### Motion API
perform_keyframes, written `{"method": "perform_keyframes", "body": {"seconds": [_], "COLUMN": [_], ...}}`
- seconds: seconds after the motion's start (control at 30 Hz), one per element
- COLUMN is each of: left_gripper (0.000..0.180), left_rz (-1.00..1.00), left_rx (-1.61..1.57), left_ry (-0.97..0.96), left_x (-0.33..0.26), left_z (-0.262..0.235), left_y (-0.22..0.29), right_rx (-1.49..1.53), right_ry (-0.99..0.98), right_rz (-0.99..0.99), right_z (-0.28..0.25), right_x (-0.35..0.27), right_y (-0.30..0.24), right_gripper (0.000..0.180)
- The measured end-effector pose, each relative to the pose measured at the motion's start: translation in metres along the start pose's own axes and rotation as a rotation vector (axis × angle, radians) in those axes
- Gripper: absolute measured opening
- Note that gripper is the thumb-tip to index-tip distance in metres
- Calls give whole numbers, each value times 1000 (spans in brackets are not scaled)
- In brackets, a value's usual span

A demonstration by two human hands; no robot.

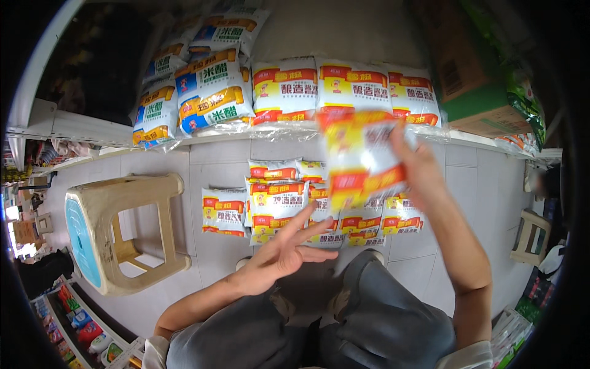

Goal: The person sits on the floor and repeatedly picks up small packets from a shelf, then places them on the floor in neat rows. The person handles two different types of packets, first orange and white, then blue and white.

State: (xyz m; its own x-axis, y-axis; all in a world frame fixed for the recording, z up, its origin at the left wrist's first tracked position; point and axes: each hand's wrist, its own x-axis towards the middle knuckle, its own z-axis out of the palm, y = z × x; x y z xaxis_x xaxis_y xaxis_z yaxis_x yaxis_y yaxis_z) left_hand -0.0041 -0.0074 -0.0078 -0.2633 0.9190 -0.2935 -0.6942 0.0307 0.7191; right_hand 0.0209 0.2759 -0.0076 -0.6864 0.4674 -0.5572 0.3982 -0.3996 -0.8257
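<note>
A red, yellow and white soy sauce pouch [362, 154] is gripped at its right side by my right hand [421, 169]. It is held up before the shelf edge, blurred by motion. My left hand [279, 252] holds nothing, its fingers stretched apart over the front of a stack of similar pouches [276, 203] on the floor. More of these pouches [286, 89] stand in a row on the low shelf. To their left are several white, blue and orange pouches [215, 86], partly piled up.
A beige plastic stool [147, 190] with a blue top lies on its side at the left. A cardboard and green box [473, 92] stands at the shelf's right. Another small stool [530, 237] is at the far right. Shelves with bottles [89, 329] are at lower left.
</note>
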Motion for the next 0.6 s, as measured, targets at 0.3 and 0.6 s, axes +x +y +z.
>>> {"method": "perform_keyframes", "body": {"seconds": [0.3,0.6], "left_gripper": [90,88], "left_rz": [-20,-35], "left_rx": [29,79], "left_ry": [-106,-79], "left_x": [5,2], "left_z": [6,4], "left_y": [-11,-11], "right_rx": [-262,-862], "right_ry": [143,437], "right_rz": [-567,-712], "right_z": [-40,-50], "right_x": [157,217], "right_y": [-126,-118], "right_gripper": [53,57]}}
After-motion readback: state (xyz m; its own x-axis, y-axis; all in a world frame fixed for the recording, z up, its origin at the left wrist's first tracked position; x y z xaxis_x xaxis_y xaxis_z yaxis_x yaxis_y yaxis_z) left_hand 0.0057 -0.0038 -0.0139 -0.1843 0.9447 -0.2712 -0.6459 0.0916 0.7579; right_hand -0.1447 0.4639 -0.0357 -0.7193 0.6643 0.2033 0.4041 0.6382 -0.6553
